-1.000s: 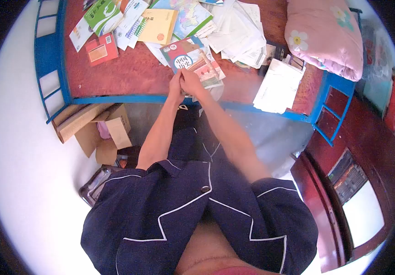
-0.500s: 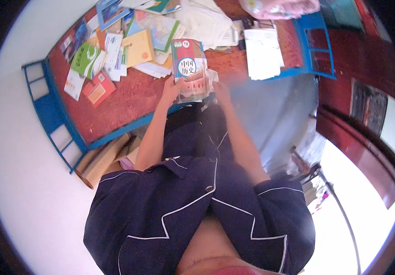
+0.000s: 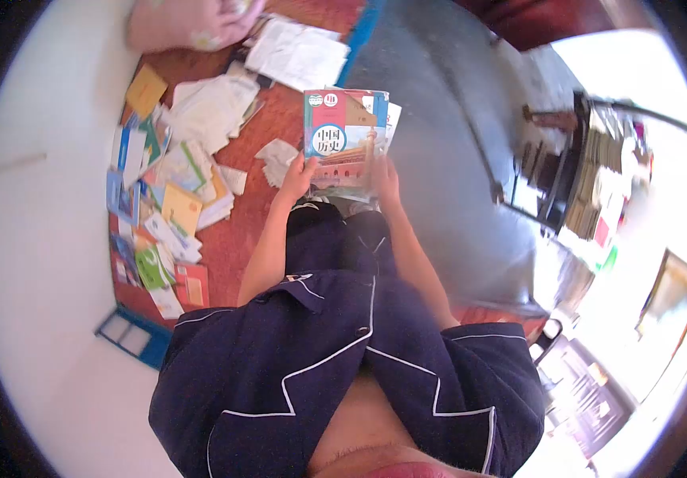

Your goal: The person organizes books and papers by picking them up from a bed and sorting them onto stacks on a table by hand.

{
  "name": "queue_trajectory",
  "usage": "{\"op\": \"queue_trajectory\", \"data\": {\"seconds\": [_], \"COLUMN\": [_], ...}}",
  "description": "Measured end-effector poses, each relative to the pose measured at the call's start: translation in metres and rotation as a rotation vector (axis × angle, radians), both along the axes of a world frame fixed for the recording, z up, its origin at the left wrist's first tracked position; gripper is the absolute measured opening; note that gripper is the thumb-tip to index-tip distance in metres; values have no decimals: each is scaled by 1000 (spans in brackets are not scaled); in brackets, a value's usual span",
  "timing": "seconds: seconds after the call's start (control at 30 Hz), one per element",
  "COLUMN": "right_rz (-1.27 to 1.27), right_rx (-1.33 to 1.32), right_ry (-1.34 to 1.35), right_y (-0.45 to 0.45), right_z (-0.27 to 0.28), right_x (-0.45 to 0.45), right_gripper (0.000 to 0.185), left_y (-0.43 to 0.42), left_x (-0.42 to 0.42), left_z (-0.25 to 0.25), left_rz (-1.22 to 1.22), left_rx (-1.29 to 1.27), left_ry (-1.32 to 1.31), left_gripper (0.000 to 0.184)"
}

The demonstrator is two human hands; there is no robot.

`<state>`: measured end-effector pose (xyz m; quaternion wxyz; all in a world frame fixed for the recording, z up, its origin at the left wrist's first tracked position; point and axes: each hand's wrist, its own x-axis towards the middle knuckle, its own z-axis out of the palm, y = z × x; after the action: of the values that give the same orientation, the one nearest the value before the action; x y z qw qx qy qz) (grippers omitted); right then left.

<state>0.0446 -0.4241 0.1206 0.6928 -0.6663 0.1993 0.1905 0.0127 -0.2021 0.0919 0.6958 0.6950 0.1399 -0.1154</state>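
A history textbook [image 3: 350,119] with a red, blue and tan cover is held upright in front of my body. My left hand [image 3: 299,177] grips its lower left edge, thumb on the front cover. My right hand [image 3: 386,183] is closed on the lower right edge, its fingers slightly blurred. A white page edge [image 3: 394,119] sticks out behind the book on the right; whether it belongs to another book I cannot tell. Beside my left hand, a crumpled white paper [image 3: 278,162] lies on the red surface [image 3: 240,231].
Scattered books and papers cover the left part, including a yellow book [image 3: 181,209] and a green book [image 3: 152,267]. A white paper stack [image 3: 297,54] and pink bedding [image 3: 192,22] lie farther off. Grey floor [image 3: 447,175] stretches right toward a rack of stacked books [image 3: 594,171].
My view and body have turned right, so the red surface now sits at the left and more floor shows. Both hands still hold the book, now swung over toward the floor side.
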Motion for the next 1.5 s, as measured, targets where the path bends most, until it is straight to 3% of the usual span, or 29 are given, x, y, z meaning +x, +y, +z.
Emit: {"op": "queue_trajectory", "data": {"seconds": [0.1, 0.17, 0.23, 0.3, 0.37, 0.43, 0.5, 0.57, 0.73, 0.9, 1.07, 1.13, 1.23, 1.37, 1.5], "right_rz": [-81, -209, -291, -435, -560, -543, -602, -652, -832, -1017, -1102, -1136, -1217, -1285, -1384], "right_rx": [-101, -81, -220, -129, -68, -371, -411, -412, -567, -506, -647, -641, -630, -611, -635], "right_ry": [-157, -130, -194, -254, -259, -190, -178, -136, -66, -61, -66, -75, -85, -10, 7], "right_y": [-48, -83, -119, -146, -175, -207, -236, -262, -302, -365, -442, -469, -508, -540, -557], "right_z": [3, 10, -16, -25, -9, -9, -5, -13, -2, -2, 0, 7, 16, 37, 39], "right_x": [0, -10, -13, -19, -27, -36, -43, -51, -60, -53, -19, 3, 41, 75, 92], "right_gripper": [31, 28, 26, 26, 28, 32, 36, 37, 37, 36, 36, 34, 33, 31, 31], "left_y": [-61, -103, -137, -173, -214, -249, -284, -315, -386, -469, -565, -599, -650, -699, -736], "left_x": [28, 53, 70, 78, 77, 72, 70, 77, 99, 121, 172, 198, 239, 286, 307], "left_z": [-36, 25, 15, 10, 15, 11, 21, 25, 12, 15, 2, -2, 0, 8, 13], "left_rz": [-88, -196, -263, -327, -308, -342, -258, -325, -531, -608, -738, -781, -799, -948, -1030], "left_rx": [360, 270, 282, 296, 271, 194, -15, -46, 15, -13, 61, 181, 145, 307, 200], "left_ry": [-263, -151, -223, -279, -204, -161, 63, 130, -11, -42, -101, -237, -340, -349, -342], "left_gripper": [44, 39, 37, 35, 34, 32, 28, 27, 33, 36, 38, 37, 36, 35, 37]}}
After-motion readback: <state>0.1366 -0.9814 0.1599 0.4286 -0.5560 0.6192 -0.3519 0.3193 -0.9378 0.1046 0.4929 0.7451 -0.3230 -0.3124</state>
